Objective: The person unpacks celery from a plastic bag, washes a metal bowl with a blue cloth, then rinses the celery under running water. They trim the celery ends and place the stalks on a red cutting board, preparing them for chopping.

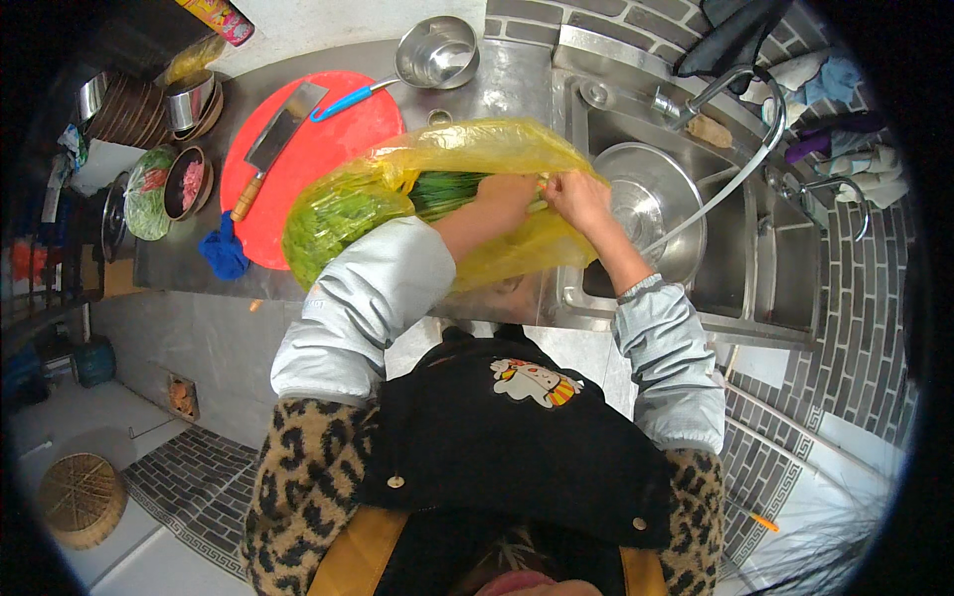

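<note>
A yellow plastic bag (477, 141) lies open across the counter's front, leafy greens (343, 223) showing through its left end. Inside its mouth is a bunch of long, thin green stalks (442, 192) with pale ends, like scallions or chives. My left hand (505, 201) is closed around the bunch near those ends. Just to its right, my right hand (579, 199) pinches at the pale tips, against the bag's edge; its fingertips are partly hidden. Grey sleeve covers reach down both forearms.
Left of the bag, a cleaver (283, 134) rests on a round red cutting board (348, 104), beside a blue cloth (225, 250). A saucepan (437, 52) stands behind. Right, a large metal basin (656, 189) sits in the sink (730, 268) under a hose. Bowls (189, 184) stand far left.
</note>
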